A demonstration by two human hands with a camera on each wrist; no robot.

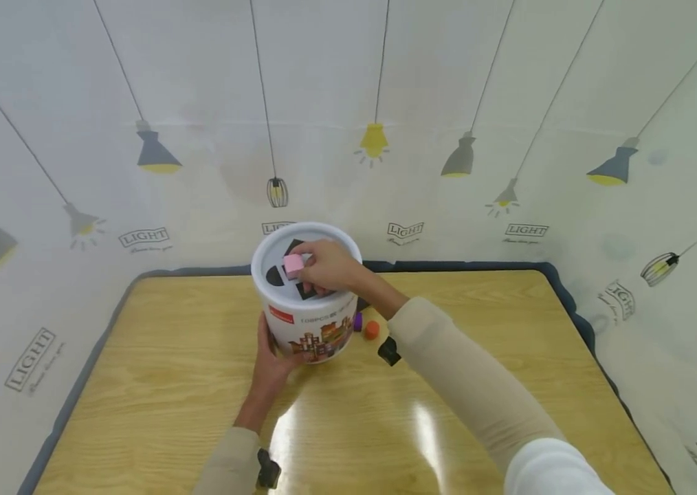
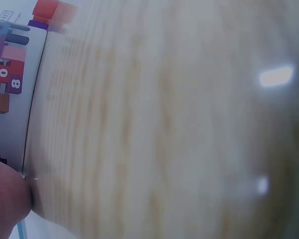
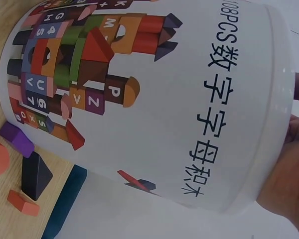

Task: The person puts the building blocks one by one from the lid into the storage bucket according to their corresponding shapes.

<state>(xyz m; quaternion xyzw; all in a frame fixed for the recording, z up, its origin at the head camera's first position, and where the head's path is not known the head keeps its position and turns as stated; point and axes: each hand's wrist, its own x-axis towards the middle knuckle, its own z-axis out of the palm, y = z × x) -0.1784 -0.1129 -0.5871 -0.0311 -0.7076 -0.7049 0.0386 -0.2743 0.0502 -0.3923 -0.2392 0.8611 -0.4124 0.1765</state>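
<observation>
A white toy-block bucket (image 1: 283, 299) stands on the table, its side printed with colourful blocks. Dark shaped holes, one a half circle, open in its white lid (image 1: 271, 256). My right hand (image 1: 331, 267) pinches a pink block (image 1: 293, 265) just over the lid's middle; whether block and lid touch, I cannot tell. Low on the bucket's left, my left hand (image 1: 271, 364) grips the wall, thumb in front and fingers round the side. Part of that hand shows against the bucket in the left wrist view. Only part of the right hand appears in its own wrist view, by the lid's rim.
Right of the bucket lie an orange cylinder (image 1: 372, 330) and a purple block (image 1: 357, 322). The right wrist view adds a black triangular block (image 3: 36, 175) and a small orange block (image 3: 23, 202). A lamp-patterned sheet (image 1: 447, 206) rises behind the wooden table (image 1: 169, 385).
</observation>
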